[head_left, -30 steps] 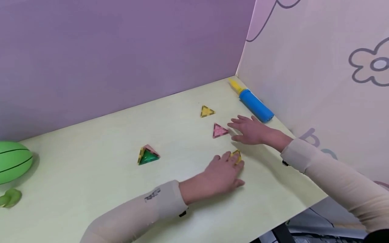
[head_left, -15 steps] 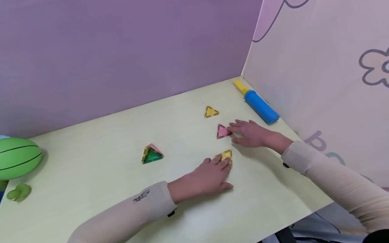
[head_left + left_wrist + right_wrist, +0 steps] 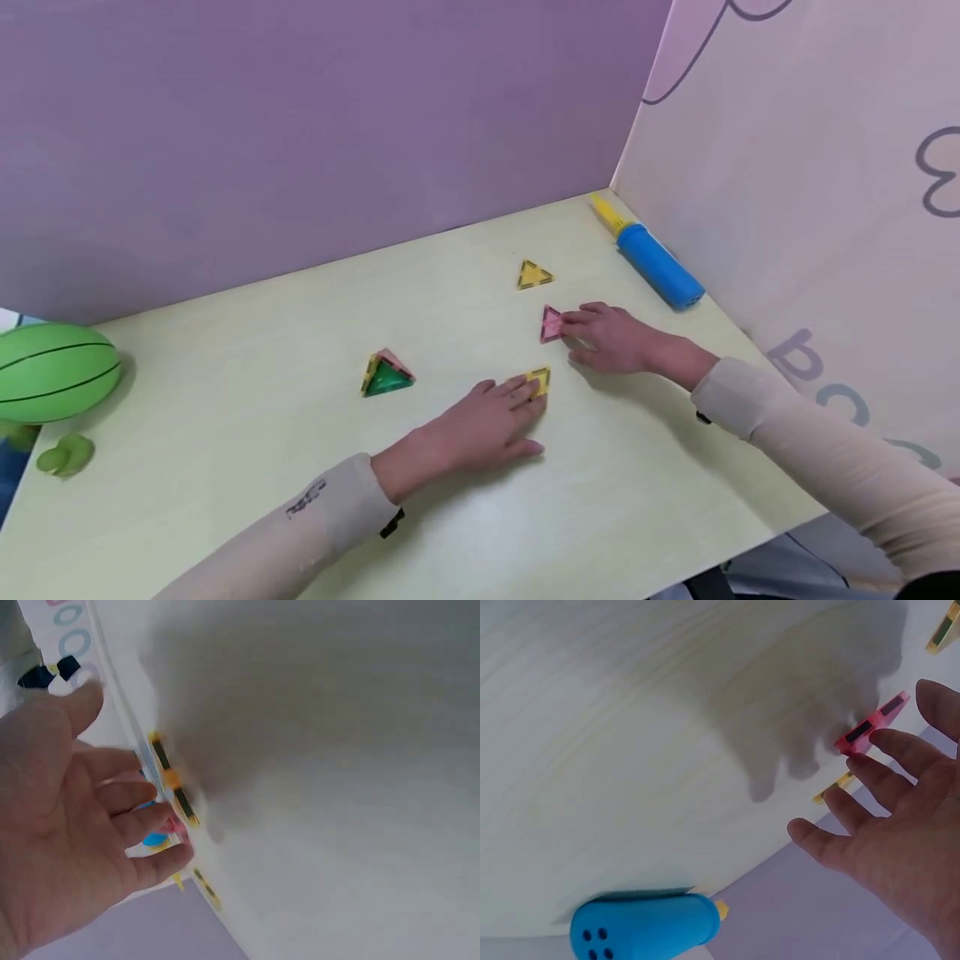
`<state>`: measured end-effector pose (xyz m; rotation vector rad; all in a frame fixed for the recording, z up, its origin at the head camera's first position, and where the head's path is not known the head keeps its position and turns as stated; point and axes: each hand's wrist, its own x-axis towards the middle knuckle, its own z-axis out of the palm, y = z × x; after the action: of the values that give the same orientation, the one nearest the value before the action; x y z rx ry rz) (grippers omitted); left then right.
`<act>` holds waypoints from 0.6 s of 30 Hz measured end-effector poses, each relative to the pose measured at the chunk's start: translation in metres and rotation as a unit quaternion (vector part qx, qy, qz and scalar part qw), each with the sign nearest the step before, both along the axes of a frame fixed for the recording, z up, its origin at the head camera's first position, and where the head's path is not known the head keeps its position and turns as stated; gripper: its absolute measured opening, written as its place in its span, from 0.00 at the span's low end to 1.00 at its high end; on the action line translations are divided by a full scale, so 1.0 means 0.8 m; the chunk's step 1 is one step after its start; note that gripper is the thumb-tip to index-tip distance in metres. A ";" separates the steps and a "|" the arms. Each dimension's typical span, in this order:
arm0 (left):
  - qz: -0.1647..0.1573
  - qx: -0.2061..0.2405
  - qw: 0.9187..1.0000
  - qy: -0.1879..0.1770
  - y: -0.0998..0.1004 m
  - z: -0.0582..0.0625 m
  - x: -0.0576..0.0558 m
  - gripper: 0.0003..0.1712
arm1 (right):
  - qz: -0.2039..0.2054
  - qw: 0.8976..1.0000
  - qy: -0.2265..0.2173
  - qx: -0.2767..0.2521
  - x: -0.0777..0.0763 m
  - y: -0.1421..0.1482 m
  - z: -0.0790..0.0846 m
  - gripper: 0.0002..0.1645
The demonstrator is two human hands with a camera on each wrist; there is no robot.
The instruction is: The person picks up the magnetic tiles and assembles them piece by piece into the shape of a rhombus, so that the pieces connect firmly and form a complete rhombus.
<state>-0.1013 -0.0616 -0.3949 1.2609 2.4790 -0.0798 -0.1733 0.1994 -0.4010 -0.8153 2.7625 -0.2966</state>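
Note:
My left hand (image 3: 487, 425) lies palm down with its fingers stretched, its fingertips on a yellow triangular magnetic tile (image 3: 541, 380) flat on the table. In the left wrist view the tile's edge (image 3: 172, 778) shows just past the fingertips. To the right, my right hand (image 3: 618, 337) reaches in with fingers extended, fingertips at a pink triangular tile (image 3: 550, 323) and covering its right part. The right wrist view shows that pink tile (image 3: 870, 724) against the index and middle fingertips. Farther back lies another yellow triangular tile (image 3: 535, 275). Left of both hands stands a small pyramid of green, yellow and pink tiles (image 3: 388, 379).
A blue hand pump (image 3: 660, 265) with a yellow nozzle lies along the right wall. At the left are a green ball (image 3: 60, 371) with dark lines and a small green toy (image 3: 67, 454). A purple wall (image 3: 337, 125) bounds the table's back.
The left hand has slid the yellow tile leftward across the table, toward the pyramid. The right hand's fingertips have come onto the pink tile. The head view has turned left.

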 end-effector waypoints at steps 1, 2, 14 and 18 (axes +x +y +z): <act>0.000 0.003 1.000 0.006 0.001 -0.002 0.002 0.41 | 0.001 1.000 0.002 0.000 0.000 -0.002 -0.002 0.34; -0.001 0.005 1.000 0.012 0.002 -0.003 0.003 0.41 | 0.000 1.000 0.004 -0.001 0.001 -0.004 -0.002 0.34; 0.010 -0.011 1.000 0.001 0.013 -0.005 -0.004 0.42 | 0.027 0.999 0.016 0.004 0.012 -0.025 -0.007 0.32; 0.008 -0.014 1.000 0.007 0.015 -0.004 -0.008 0.42 | 0.039 0.999 0.009 0.000 0.011 -0.028 -0.005 0.31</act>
<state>-0.1074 -0.0497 -0.3980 1.2327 2.4902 -0.1202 -0.1642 0.1769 -0.4052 -0.9269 2.7393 -0.2758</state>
